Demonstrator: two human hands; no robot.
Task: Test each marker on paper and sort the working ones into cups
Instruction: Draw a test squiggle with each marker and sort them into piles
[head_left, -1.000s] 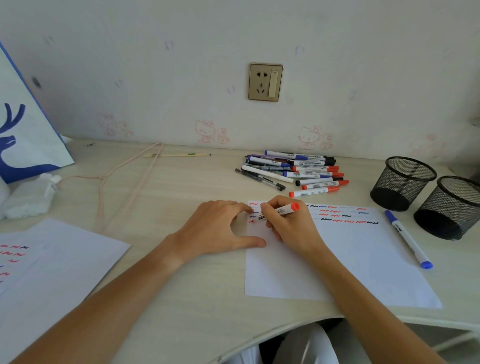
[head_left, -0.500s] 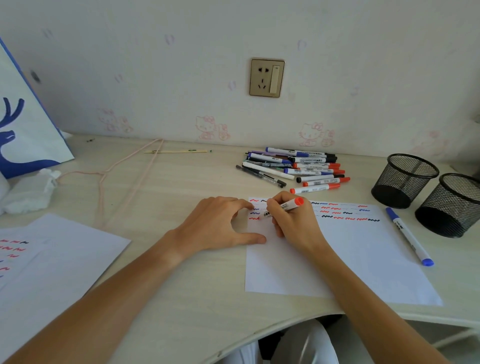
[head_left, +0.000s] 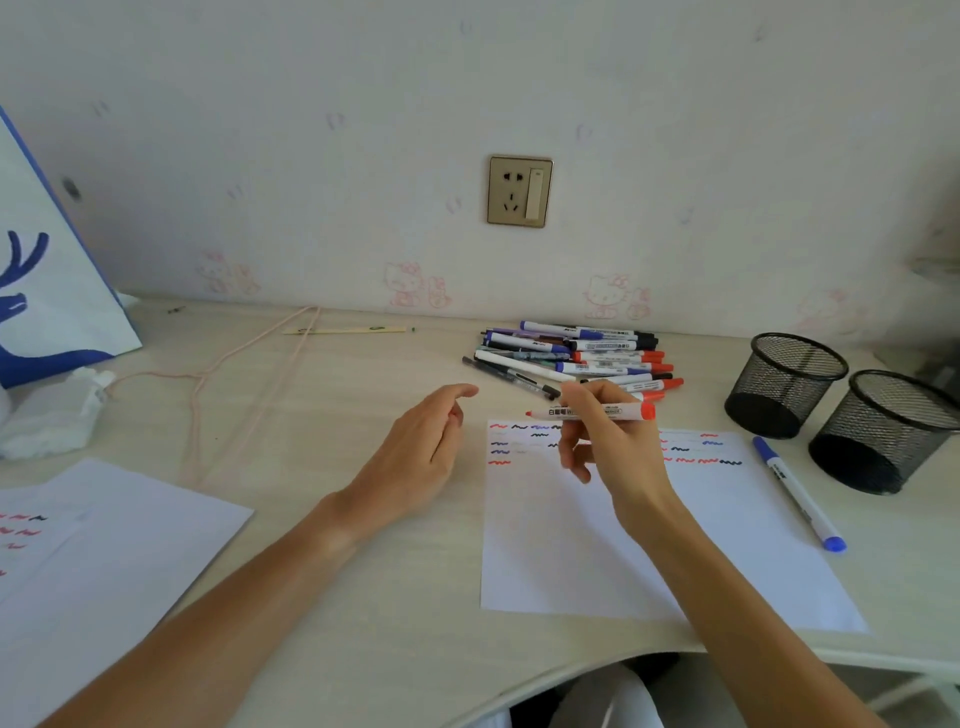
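Right hand (head_left: 615, 447): I had it grasping a red marker (head_left: 592, 412), uncapped, held level above the top edge of the test sheet (head_left: 597, 551), tip pointing left, cap end to the right. Left hand (head_left: 423, 452): released, fingers loosely curled, raised just left of the sheet, holding nothing.

Test sheet: white, flat on the table (head_left: 363, 597), with rows of short red, blue and black squiggles along its top.

Pile of markers (head_left: 576, 358): red, blue and black caps, lying on the table just beyond the sheet, toward the wall.

Blue marker (head_left: 797, 491): capped, lying alone at the sheet's right edge, near the cups.

Two black mesh cups (head_left: 787, 384), (head_left: 883, 431): upright, side by side at the right of the table; I could see no markers inside either.

Second sheet (head_left: 104, 561): at my left, a few squiggles on its left part.

White bag with a blue deer print (head_left: 47, 291): standing against the wall, far left
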